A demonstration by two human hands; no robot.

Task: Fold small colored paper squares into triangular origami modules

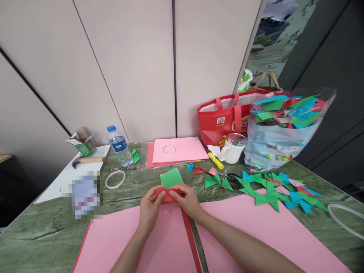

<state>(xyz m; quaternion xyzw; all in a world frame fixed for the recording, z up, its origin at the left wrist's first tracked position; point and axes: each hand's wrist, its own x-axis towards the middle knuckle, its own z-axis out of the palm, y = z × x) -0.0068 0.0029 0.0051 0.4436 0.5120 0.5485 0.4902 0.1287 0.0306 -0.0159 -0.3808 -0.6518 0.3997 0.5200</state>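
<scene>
Between my two hands is a small folded piece of red paper (167, 196). My left hand (151, 203) pinches its left end, thumb on the near face and fingers behind. My right hand (186, 197) grips the right end the same way. Just beyond them lies a stack of small paper squares with a green sheet (171, 178) on top. Below my hands, large pink sheets (122, 239) rest on the table, with red paper showing along their edges.
Folded paper pieces (267, 189), scissors (234, 178), a glue stick (216, 161) and a white mug (233, 148) stand or lie to the right. Behind are a red bag (212, 127) and a filled plastic bag (278, 140). Leftward are a water bottle (120, 148), a hammer (89, 160) and a white ring (115, 179).
</scene>
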